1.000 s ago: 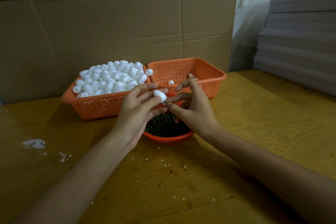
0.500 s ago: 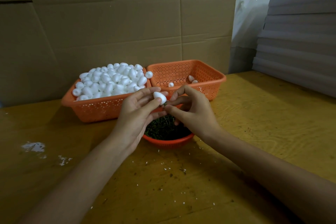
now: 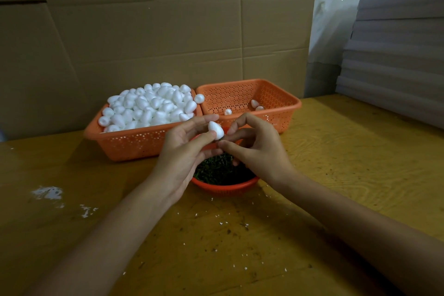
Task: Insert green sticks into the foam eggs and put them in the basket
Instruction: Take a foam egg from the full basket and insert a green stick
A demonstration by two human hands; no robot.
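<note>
We see both hands meeting in the middle of the frame, above a small round orange bowl (image 3: 224, 188) filled with dark green sticks (image 3: 219, 172). The left hand (image 3: 185, 151) has its grip closed on one white foam egg (image 3: 216, 130), thumb below and fingers behind it, the pointed end tilted to the upper left. The right hand (image 3: 260, 149) presses thumb and forefinger together at the egg's lower end, pinching a single stick (image 3: 222, 139) of which we make out only a dark sliver; its other fingers arch upward, apart.

Behind the hands two orange baskets stand side by side and touching on the wooden counter (image 3: 348, 175). The left basket (image 3: 134, 145) is heaped with loose foam eggs (image 3: 149, 106). The right basket (image 3: 278, 115) holds three finished eggs (image 3: 254, 103) lying on its floor, well apart from the heap.

White crumbs (image 3: 46, 193) lie on the counter at the lower left. A cardboard wall (image 3: 144, 31) fills the background, with grey stacked sheets (image 3: 396, 60) at the right edge
</note>
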